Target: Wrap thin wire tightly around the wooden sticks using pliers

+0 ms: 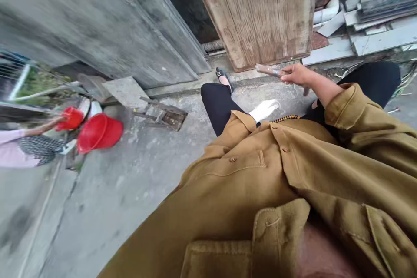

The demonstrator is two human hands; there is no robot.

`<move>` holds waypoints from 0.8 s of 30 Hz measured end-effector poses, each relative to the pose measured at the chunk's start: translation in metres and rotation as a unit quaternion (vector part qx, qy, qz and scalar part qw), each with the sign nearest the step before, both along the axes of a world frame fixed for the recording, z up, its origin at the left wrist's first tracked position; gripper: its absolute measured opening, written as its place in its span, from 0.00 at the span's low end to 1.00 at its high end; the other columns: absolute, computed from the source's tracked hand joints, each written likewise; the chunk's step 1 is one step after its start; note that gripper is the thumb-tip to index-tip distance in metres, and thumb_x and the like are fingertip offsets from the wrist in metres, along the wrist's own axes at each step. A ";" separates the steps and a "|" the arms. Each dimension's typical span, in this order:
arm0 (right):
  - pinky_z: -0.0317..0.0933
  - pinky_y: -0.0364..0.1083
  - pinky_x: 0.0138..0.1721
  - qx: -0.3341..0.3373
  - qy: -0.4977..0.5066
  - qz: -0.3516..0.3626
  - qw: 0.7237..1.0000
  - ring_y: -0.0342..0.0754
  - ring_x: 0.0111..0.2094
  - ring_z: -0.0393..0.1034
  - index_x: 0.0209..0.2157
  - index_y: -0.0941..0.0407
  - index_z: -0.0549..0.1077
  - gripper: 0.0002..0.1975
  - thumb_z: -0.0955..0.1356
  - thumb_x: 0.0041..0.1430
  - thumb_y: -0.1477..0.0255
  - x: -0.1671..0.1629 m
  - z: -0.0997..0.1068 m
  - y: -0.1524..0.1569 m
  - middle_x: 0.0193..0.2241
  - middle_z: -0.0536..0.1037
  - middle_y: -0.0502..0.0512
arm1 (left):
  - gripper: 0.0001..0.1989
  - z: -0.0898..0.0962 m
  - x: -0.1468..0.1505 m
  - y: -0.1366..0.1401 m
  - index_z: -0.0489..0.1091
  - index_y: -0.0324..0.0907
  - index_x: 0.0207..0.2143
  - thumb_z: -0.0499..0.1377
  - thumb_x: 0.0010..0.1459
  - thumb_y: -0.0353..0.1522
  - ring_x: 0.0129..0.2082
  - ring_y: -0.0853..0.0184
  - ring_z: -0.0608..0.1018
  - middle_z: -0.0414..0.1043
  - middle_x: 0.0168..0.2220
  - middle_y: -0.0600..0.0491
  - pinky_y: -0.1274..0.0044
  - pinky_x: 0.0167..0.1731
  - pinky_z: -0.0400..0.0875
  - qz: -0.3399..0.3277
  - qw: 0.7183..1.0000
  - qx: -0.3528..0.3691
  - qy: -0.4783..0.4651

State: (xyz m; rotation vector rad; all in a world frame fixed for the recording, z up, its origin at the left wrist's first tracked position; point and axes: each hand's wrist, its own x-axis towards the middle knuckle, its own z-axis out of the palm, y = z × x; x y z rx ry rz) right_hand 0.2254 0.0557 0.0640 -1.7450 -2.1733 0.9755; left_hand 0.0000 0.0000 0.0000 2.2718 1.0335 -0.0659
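Observation:
My right hand (298, 74), bare, grips a short, pale brown stick-like piece (269, 70) with a bluish mark near my fingers; its exact kind is unclear. The far end of this piece points left, close to the lower edge of a weathered wooden panel (263, 13). Whether it touches the panel cannot be made out. In a white glove, my left hand (264, 110) is held low in front of my body, its fingers together and seemingly stretched out. Nothing shows in that hand.
Left of me, a small wooden stool (174, 118) lies on the concrete floor (143, 173). Farther left, another person's hand (58, 122) is at a red container (70, 118) beside a red basin (100, 132). Stacked boards (384, 43) and white pipe (327, 12) lie right of the panel.

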 end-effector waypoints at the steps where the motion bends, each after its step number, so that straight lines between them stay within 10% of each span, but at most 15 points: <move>1: 0.67 0.44 0.45 0.004 -0.061 0.014 0.998 0.55 0.48 0.79 0.58 0.58 0.80 0.18 0.69 0.71 0.67 -0.001 -0.002 0.000 0.48 0.84 0.60 | 0.20 -0.001 0.000 0.000 0.75 0.37 0.55 0.46 0.77 0.34 0.55 0.68 0.78 0.80 0.56 0.48 0.81 0.60 0.65 0.001 1.000 0.002 0.010; 9: 0.65 0.50 0.49 -0.066 -0.260 0.141 0.953 0.61 0.53 0.76 0.50 0.57 0.84 0.14 0.73 0.65 0.68 -0.013 -0.018 0.001 0.47 0.83 0.65 | 0.17 -0.012 -0.005 0.008 0.77 0.40 0.51 0.50 0.74 0.34 0.53 0.61 0.80 0.82 0.53 0.48 0.73 0.57 0.70 0.038 0.999 0.029 -0.003; 13: 0.65 0.48 0.41 -0.249 -0.173 0.226 0.926 0.51 0.34 0.74 0.42 0.59 0.83 0.09 0.76 0.59 0.73 -0.008 -0.025 -0.002 0.25 0.76 0.53 | 0.15 -0.016 -0.007 0.016 0.76 0.39 0.39 0.49 0.72 0.31 0.46 0.62 0.80 0.81 0.45 0.47 0.72 0.53 0.72 0.116 0.987 0.017 -0.107; 17: 0.64 0.45 0.37 -0.371 0.018 0.285 0.884 0.44 0.29 0.69 0.42 0.60 0.80 0.19 0.80 0.51 0.65 0.007 -0.013 -0.004 0.27 0.77 0.51 | 0.14 -0.014 -0.009 0.019 0.73 0.39 0.35 0.51 0.71 0.32 0.41 0.62 0.78 0.80 0.41 0.46 0.70 0.49 0.74 0.163 0.975 -0.005 -0.152; 21: 0.66 0.45 0.39 -0.198 0.314 0.136 0.919 0.44 0.32 0.68 0.40 0.57 0.76 0.23 0.77 0.55 0.53 0.021 0.003 0.003 0.34 0.78 0.54 | 0.16 -0.010 -0.009 0.013 0.76 0.38 0.40 0.50 0.73 0.35 0.35 0.63 0.78 0.80 0.37 0.47 0.70 0.45 0.74 0.153 0.978 -0.033 -0.138; 24: 0.66 0.46 0.39 -0.066 0.252 -0.026 0.965 0.46 0.32 0.69 0.42 0.57 0.77 0.16 0.72 0.65 0.58 0.022 -0.002 0.012 0.32 0.77 0.55 | 0.16 -0.008 -0.007 0.007 0.77 0.39 0.44 0.51 0.72 0.35 0.44 0.61 0.81 0.82 0.44 0.46 0.70 0.53 0.72 0.072 0.989 -0.039 -0.122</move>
